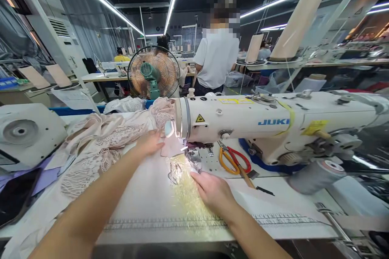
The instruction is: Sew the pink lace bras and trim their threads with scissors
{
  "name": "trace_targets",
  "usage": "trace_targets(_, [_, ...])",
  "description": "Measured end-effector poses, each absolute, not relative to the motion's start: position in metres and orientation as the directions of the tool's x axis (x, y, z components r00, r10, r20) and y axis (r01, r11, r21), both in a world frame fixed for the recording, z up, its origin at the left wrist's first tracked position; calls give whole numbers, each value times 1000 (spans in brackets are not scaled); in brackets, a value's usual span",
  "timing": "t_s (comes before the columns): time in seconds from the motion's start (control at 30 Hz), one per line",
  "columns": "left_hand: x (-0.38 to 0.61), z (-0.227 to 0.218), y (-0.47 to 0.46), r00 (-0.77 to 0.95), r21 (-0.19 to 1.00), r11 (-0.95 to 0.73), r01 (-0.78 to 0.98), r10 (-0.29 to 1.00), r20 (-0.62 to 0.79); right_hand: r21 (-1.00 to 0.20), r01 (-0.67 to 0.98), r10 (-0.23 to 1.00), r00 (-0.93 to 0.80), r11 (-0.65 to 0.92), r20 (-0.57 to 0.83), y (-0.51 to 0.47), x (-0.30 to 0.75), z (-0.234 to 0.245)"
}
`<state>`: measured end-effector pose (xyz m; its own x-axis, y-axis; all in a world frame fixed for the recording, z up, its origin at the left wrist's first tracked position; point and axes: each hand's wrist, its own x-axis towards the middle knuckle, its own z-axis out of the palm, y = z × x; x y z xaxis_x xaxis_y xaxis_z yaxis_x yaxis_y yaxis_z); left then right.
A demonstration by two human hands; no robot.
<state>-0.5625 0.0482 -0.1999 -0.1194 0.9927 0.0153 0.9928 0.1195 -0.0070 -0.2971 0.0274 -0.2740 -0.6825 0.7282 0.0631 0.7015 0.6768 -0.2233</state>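
A white Juki sewing machine (273, 123) stands across the table, its needle and presser foot (192, 154) lit by a small lamp. Pale pink lace fabric (103, 145) lies piled to the left and runs under the foot. My left hand (149, 142) rests flat on the lace just left of the needle, fingers stretched out. My right hand (212, 189) lies flat, fingers extended, on the brightly lit lace strip (185, 192) in front of the foot.
Scissors (234, 160) with one orange and one red handle lie on the machine bed under the arm. A fan (153, 72) stands behind the table. A person in a white shirt (217, 58) stands beyond it. Thread cones (298, 20) sit at upper right.
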Motion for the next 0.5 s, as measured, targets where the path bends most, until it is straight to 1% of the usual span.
trace_targets(0.07, [-580, -189, 11, -201, -80, 203, 976, 979, 35, -231, 699, 727, -683, 677, 63, 26, -297, -272])
trace_targets(0.17, [-617, -172, -55, -391, -181, 406, 896, 914, 113, -249, 690, 725, -684, 679, 80, 25, -297, -269])
trace_targets(0.23, [-644, -166, -93, -475, -205, 495, 845, 869, 141, -254, 690, 727, -681, 678, 90, 24, -298, -269])
trace_targets(0.3, [-667, -168, -120, -528, -185, 538, 822, 843, 104, -248, 699, 735, -671, 670, 94, 23, -299, -269])
trace_targets(0.37, [-685, -176, -132, -571, -140, 575, 806, 818, 74, -243, 713, 748, -658, 657, 93, 22, -300, -269])
trace_targets(0.5, [-705, -196, -134, -692, -41, 699, 714, 713, 110, -257, 734, 771, -632, 628, 79, 18, -301, -270])
